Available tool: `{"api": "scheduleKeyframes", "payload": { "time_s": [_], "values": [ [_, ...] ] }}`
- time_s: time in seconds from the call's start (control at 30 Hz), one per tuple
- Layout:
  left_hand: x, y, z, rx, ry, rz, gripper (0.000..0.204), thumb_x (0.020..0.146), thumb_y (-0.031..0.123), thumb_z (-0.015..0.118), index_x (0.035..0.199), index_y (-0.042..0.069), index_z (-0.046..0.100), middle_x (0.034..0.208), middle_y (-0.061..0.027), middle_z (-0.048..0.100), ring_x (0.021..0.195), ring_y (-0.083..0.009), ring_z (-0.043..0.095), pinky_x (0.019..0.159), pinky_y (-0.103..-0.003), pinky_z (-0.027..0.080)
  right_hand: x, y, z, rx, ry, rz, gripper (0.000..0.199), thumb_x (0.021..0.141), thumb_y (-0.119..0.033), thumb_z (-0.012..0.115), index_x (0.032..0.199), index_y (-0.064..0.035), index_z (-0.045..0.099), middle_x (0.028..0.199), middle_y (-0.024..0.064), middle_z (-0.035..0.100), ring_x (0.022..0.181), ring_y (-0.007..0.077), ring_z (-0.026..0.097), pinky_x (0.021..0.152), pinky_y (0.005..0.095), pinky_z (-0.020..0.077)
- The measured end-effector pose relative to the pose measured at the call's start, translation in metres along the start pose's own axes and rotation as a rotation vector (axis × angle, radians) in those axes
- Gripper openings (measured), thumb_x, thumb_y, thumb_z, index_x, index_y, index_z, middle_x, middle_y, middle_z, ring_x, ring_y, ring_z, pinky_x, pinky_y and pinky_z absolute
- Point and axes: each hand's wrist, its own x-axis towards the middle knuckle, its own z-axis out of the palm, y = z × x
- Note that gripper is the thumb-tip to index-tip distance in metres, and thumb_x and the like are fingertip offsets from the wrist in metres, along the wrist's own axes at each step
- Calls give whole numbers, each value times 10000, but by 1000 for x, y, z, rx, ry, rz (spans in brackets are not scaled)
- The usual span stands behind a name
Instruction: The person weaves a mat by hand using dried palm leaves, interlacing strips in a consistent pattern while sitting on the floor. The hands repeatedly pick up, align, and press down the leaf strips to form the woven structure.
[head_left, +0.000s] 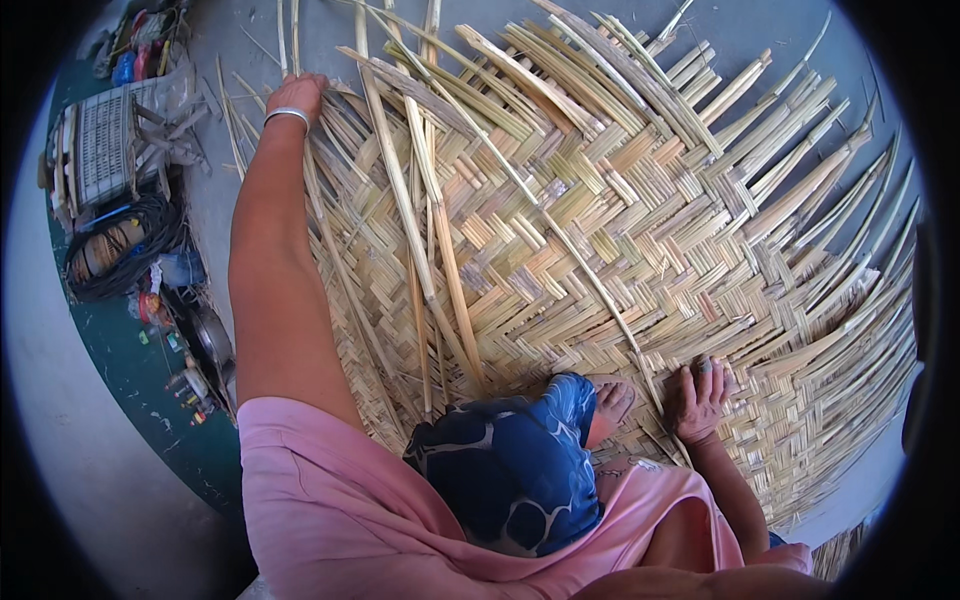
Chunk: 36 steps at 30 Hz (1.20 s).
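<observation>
A large herringbone-woven mat (580,260) of split reed strips spreads across the floor, its loose strip ends fanning out along the far and right edges. At the far left, my left hand (298,96), with a light band at the wrist, is closed around long reed strips (283,38) that stick out beyond the fist. My right hand (697,396) lies on the near right part of the weave, its fingers slightly bent and apart. Beside that hand runs a long thin reed (577,252), slanting over the mat from the far left. Several thicker loose reeds (398,190) lie between my hands.
My bare foot (611,404) rests on the mat, below a blue patterned trouser leg (510,465). Along the left stand a low woven-seat stool (103,145), a coil of black cable (165,235), a metal pan (210,338) and small colourful items on a green surface (135,385).
</observation>
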Motion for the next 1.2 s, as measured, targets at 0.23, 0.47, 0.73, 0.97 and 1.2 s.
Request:
{"api": "scheduleKeyframes", "payload": {
  "time_s": [0.23,0.47,0.73,0.97,1.2],
  "values": [
    [-2,-8,5,26,-68,-12,276,857,139,403,1086,174,554,1149,-51,573,1068,-286,507,883,-384,433,0,1,0,9,-11,-7,468,777,-256,495,1217,-97,477,1296,197,395,1229,386,339,1013,531,223],
    [1,-3,4,69,122,-63,246,880,190,395,1025,197,593,1080,-41,598,1050,-258,511,861,-397,435,-3,1,2,-25,-29,8,461,791,-258,499,1226,-109,476,1299,186,395,1231,374,347,1012,524,227],
    [7,32,-7,185,122,-182,246,838,177,444,1012,191,618,1054,-24,607,1024,-248,517,831,-403,436,1,0,1,18,13,1,448,777,-248,540,1200,-110,489,1298,179,398,1222,374,358,1009,515,233],
    [30,58,10,-74,114,-387,296,793,188,483,1049,137,622,1103,-25,605,1098,-240,491,885,-407,396,0,0,2,-9,-11,2,441,768,-260,543,1175,-94,504,1277,195,404,1201,396,367,1001,533,239],
    [32,54,7,-344,-55,-527,398,791,286,533,1147,112,570,1208,-115,553,1151,-344,469,951,-417,384,-2,2,3,-25,9,-17,445,775,-263,527,1182,-86,496,1287,207,389,1198,407,366,1002,547,247]
  ]
}}
